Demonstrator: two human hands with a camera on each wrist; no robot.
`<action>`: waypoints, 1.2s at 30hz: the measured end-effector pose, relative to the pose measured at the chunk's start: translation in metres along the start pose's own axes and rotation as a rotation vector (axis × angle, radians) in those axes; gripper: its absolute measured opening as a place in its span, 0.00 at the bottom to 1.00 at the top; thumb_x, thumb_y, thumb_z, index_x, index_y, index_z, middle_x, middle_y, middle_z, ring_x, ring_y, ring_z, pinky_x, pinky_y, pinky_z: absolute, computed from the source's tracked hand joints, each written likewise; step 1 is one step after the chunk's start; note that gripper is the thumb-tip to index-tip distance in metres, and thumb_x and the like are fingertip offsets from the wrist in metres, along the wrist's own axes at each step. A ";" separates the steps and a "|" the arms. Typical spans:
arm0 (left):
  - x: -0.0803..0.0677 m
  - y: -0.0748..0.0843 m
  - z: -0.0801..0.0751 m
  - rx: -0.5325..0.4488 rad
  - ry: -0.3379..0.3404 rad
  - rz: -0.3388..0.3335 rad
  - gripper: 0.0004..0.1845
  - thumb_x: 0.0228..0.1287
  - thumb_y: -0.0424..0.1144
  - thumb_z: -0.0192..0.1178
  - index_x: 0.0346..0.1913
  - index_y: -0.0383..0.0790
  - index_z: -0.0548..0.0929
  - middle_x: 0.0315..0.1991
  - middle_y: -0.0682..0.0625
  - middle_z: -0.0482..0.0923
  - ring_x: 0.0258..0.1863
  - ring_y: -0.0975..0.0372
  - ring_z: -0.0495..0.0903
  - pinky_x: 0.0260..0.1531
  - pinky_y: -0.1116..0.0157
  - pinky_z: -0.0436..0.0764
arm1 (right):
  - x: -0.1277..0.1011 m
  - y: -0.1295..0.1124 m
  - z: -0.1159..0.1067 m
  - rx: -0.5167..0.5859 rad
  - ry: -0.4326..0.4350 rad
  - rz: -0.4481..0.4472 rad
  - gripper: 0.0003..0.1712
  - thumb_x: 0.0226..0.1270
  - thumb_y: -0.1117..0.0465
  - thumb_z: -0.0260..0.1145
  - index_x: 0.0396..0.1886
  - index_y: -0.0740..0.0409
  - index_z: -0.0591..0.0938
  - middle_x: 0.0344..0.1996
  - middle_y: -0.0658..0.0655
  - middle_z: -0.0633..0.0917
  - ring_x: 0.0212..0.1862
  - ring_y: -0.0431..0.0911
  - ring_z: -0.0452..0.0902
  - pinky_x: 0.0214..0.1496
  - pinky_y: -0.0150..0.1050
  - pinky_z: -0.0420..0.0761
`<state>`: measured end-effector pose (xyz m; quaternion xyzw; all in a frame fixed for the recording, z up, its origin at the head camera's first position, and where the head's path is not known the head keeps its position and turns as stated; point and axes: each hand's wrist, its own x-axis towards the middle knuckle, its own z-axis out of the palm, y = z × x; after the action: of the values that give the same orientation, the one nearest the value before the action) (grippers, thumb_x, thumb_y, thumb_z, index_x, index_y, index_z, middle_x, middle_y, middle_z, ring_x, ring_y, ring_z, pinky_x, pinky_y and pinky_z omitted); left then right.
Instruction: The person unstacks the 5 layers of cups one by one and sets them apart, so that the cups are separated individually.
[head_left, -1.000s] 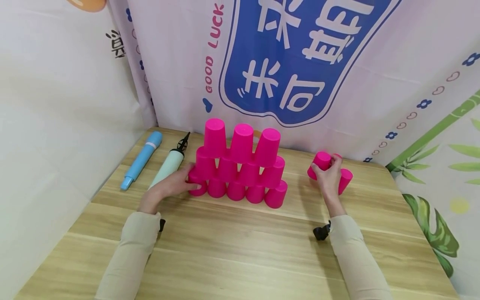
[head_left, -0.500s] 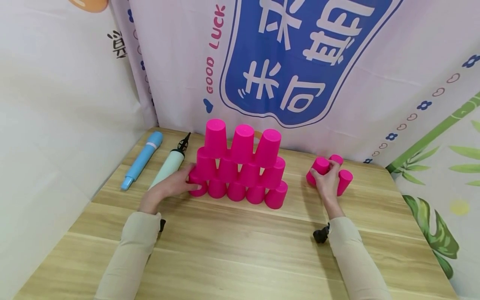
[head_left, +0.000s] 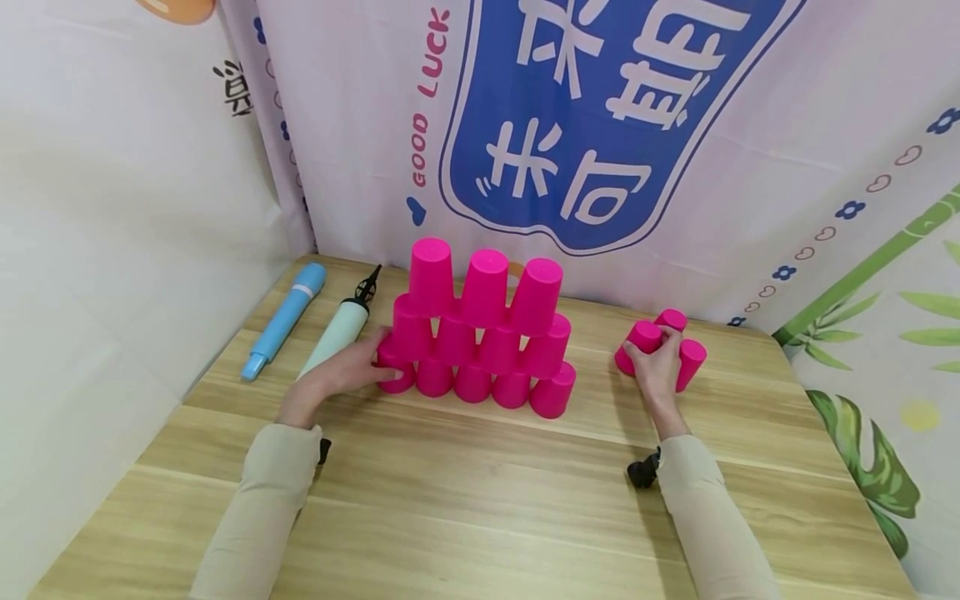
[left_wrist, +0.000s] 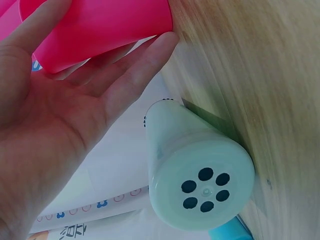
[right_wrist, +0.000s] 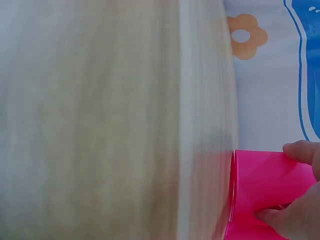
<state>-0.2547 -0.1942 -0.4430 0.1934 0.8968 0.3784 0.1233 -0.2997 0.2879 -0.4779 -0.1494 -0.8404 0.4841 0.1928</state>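
Upside-down pink cups (head_left: 472, 381) stand in a three-tier wall, three of them on top. My left hand (head_left: 348, 367) holds the leftmost bottom cup (left_wrist: 110, 30), its thumb on the near side and its fingers round behind. To the right, my right hand (head_left: 658, 368) pinches an inverted pink cup (head_left: 642, 337) between thumb and fingers, low at the table. Two more pink cups stand close by it, one behind (head_left: 672, 317) and one to the right (head_left: 692, 363). In the right wrist view the pinched cup (right_wrist: 265, 175) shows its rim by the wooden surface.
Left of the wall lie a pale green hand pump (head_left: 337, 333) with a black nozzle and a blue pump (head_left: 285, 321). A printed cloth (head_left: 360, 150) hangs right behind the wooden table (head_left: 480, 500). Bare wood lies between the wall and the right-hand cups.
My right hand has come down slightly with its cup, which now sits lower beside the two others. The left hand and the cup wall have stayed in place.
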 end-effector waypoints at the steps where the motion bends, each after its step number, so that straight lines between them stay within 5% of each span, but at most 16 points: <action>1: 0.000 0.000 0.000 0.001 0.000 0.001 0.36 0.65 0.41 0.62 0.67 0.29 0.57 0.56 0.36 0.73 0.50 0.49 0.75 0.54 0.49 0.74 | 0.000 0.000 0.000 -0.004 0.002 0.004 0.39 0.58 0.64 0.70 0.65 0.62 0.60 0.60 0.69 0.72 0.62 0.60 0.70 0.64 0.51 0.69; 14: 0.001 0.002 0.001 0.002 -0.002 0.000 0.37 0.65 0.41 0.62 0.68 0.29 0.56 0.56 0.37 0.73 0.51 0.49 0.75 0.54 0.49 0.74 | 0.001 -0.004 -0.005 -0.047 -0.001 0.027 0.42 0.59 0.64 0.68 0.69 0.61 0.57 0.61 0.71 0.71 0.63 0.61 0.69 0.65 0.51 0.68; 18: 0.001 0.001 0.001 0.005 -0.004 -0.001 0.36 0.65 0.41 0.62 0.68 0.29 0.57 0.56 0.37 0.73 0.50 0.50 0.76 0.55 0.49 0.74 | -0.004 -0.019 -0.008 -0.011 0.056 -0.118 0.43 0.60 0.64 0.68 0.70 0.61 0.57 0.63 0.67 0.69 0.64 0.58 0.67 0.66 0.48 0.67; 23: 0.002 -0.001 0.000 0.004 0.006 -0.012 0.36 0.65 0.40 0.62 0.68 0.30 0.57 0.56 0.37 0.73 0.51 0.49 0.75 0.55 0.49 0.73 | -0.028 -0.082 -0.014 0.106 0.088 -0.345 0.36 0.65 0.61 0.65 0.69 0.60 0.60 0.65 0.60 0.69 0.67 0.50 0.63 0.69 0.40 0.62; 29: 0.003 -0.002 0.000 0.009 0.009 -0.025 0.37 0.65 0.41 0.63 0.69 0.32 0.56 0.56 0.38 0.74 0.51 0.49 0.75 0.55 0.49 0.73 | -0.075 -0.171 -0.013 0.414 -0.169 -0.504 0.33 0.69 0.58 0.62 0.70 0.57 0.61 0.64 0.58 0.70 0.67 0.48 0.63 0.71 0.42 0.60; 33: 0.004 -0.002 0.001 0.002 0.004 -0.019 0.37 0.65 0.41 0.63 0.69 0.31 0.56 0.56 0.37 0.73 0.51 0.48 0.75 0.55 0.48 0.73 | -0.094 -0.197 -0.002 0.429 -0.338 -0.509 0.38 0.67 0.58 0.64 0.72 0.54 0.58 0.66 0.55 0.68 0.68 0.49 0.61 0.71 0.45 0.60; 36: 0.005 -0.001 0.001 0.000 -0.001 -0.010 0.36 0.65 0.41 0.63 0.68 0.30 0.57 0.56 0.37 0.74 0.51 0.49 0.76 0.55 0.48 0.73 | -0.099 -0.199 0.007 0.384 -0.360 -0.508 0.41 0.63 0.59 0.68 0.72 0.54 0.59 0.65 0.54 0.68 0.68 0.47 0.62 0.70 0.43 0.62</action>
<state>-0.2588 -0.1921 -0.4449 0.1893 0.8977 0.3777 0.1254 -0.2290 0.1423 -0.3260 0.1904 -0.7651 0.5881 0.1805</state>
